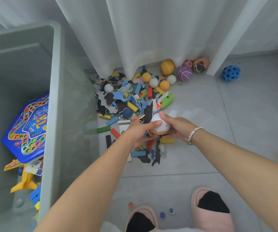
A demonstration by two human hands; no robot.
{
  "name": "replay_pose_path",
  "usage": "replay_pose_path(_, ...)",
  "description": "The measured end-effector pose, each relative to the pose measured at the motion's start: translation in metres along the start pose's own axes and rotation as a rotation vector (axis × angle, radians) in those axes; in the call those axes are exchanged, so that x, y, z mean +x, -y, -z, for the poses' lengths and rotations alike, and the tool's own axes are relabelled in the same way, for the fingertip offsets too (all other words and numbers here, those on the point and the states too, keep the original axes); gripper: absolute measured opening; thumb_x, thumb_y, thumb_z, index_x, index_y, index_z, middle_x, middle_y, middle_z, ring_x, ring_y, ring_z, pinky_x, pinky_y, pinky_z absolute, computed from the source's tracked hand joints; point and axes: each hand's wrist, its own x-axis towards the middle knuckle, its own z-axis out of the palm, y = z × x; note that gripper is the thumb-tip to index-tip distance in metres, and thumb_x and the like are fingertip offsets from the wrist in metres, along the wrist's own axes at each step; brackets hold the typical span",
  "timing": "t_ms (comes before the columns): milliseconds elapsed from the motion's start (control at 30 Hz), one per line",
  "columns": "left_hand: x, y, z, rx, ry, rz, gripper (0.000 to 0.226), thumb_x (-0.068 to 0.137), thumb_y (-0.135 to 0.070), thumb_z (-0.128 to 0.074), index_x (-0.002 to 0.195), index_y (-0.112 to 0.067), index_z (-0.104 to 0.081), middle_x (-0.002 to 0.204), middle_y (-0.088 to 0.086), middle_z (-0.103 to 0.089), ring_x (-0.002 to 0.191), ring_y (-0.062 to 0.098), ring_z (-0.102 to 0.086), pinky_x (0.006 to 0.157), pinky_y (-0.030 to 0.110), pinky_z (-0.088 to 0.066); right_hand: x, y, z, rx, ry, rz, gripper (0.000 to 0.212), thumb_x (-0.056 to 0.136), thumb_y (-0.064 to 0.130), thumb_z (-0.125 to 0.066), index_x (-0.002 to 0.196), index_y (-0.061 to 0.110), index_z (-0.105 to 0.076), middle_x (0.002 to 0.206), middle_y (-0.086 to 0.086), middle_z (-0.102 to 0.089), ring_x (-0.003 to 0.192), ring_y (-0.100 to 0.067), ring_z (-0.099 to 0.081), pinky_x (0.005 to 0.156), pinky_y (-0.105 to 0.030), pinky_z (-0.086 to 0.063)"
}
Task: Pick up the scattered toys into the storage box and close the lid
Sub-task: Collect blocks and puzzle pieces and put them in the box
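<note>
curtain point(151, 30): white, hangs down to floor behind the toy pile, hem touching the rear toys
floor point(235, 114): grey tiles, toys spread over middle
storage box point(54, 114): big grey-green bin, left side, no lid on it, open top, right wall just beside the toy pile
board game point(29, 128): blue hexagon board, inside box, leaning tilted against box wall
yellow plane point(24, 180): toy inside box, below the board, near other small bits
toy pile point(131, 101): puzzle pieces, coloured wooden blocks, table-tennis balls, heaped on floor between box and the balls by curtain
slippers point(212, 208): pink, black socks, bottom of view, marbles on floor between and just ahead of them
blue holey ball point(230, 73): on floor, far right, apart from pile
orange ball point(167, 66): at curtain hem, next to purple ball point(184, 72) and a face-print ball point(200, 64)
green toy point(166, 100): green/white plastic, right edge of pile
left hand point(140, 129): over near edge of pile, fingers curled shut around dark puzzle pieces point(147, 114), thumb pressed on the white toy
right hand point(176, 126): fingers wrapped round white toy from right side, bead bracelet point(193, 135) on wrist
white toy point(160, 126): round white figure, orange underside, clasped between both hands above floor, not in box
small doll point(162, 149): pale blue figure lying on floor just below hands
</note>
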Motion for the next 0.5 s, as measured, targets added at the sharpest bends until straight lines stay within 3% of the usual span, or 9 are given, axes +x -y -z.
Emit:
replay_pose_path(100, 0.0, -0.001, -0.001, -0.05, -0.077, -0.003, 0.054, 0.075, -0.02, -0.077, 0.122, -0.005, -0.056, 0.096, 0.009, -0.065, 0.067, 0.017, -0.062, 0.074, 0.036, -0.058, -0.002, 0.0, -0.001, 0.042, 0.061, 0.006, 0.049, 0.087, 0.046, -0.054, 0.12, 0.01, -0.055, 0.111, -0.01, -0.064, 0.101, -0.024, -0.064, 0.081, -0.034, -0.055)
replay_pose_path(133, 0.001, -0.002, 0.001, -0.077, -0.084, -0.008, 0.057, 0.075, -0.02, -0.077, 0.125, -0.005, -0.054, 0.1, 0.01, -0.064, 0.07, 0.017, -0.062, 0.074, 0.037, -0.058, -0.004, 0.002, -0.001, 0.07, 0.055, 0.016, 0.045, 0.088, 0.041, -0.056, 0.12, 0.01, -0.055, 0.111, -0.01, -0.062, 0.099, -0.024, -0.063, 0.083, -0.035, -0.054)
replay_pose_path(267, -0.004, -0.018, -0.005, -0.143, -0.068, -0.036, 0.074, 0.074, -0.019, -0.078, 0.138, -0.015, -0.042, 0.136, 0.003, -0.049, 0.115, 0.022, -0.051, 0.079, 0.038, -0.056, -0.011, 0.02, 0.001, 0.068, 0.029, 0.085, 0.039, 0.088, 0.031, -0.06, 0.121, 0.012, -0.056, 0.113, -0.013, -0.06, 0.091, -0.024, -0.065, 0.084, -0.039, -0.054)
replay_pose_path(333, -0.009, -0.033, -0.011, -0.189, -0.094, -0.041, 0.079, 0.077, -0.017, -0.075, 0.143, -0.018, -0.032, 0.134, 0.0, -0.043, 0.114, 0.021, -0.048, 0.083, 0.039, -0.054, -0.016, 0.032, 0.0, 0.044, 0.021, 0.137, 0.04, 0.088, 0.033, -0.058, 0.124, 0.014, -0.054, 0.116, -0.013, -0.059, 0.09, -0.022, -0.065, 0.081, -0.038, -0.056)
replay_pose_path(500, -0.053, -0.088, -0.017, -0.085, -0.123, -0.128, 0.05, 0.078, -0.023, -0.075, 0.123, -0.018, -0.054, 0.119, 0.002, -0.058, 0.102, 0.019, -0.058, 0.073, 0.034, -0.057, -0.05, 0.079, -0.015, 0.009, 0.039, 0.236, 0.04, 0.088, 0.038, -0.057, 0.121, 0.016, -0.057, 0.112, -0.016, -0.06, 0.089, -0.026, -0.066, 0.079, -0.038, -0.056)
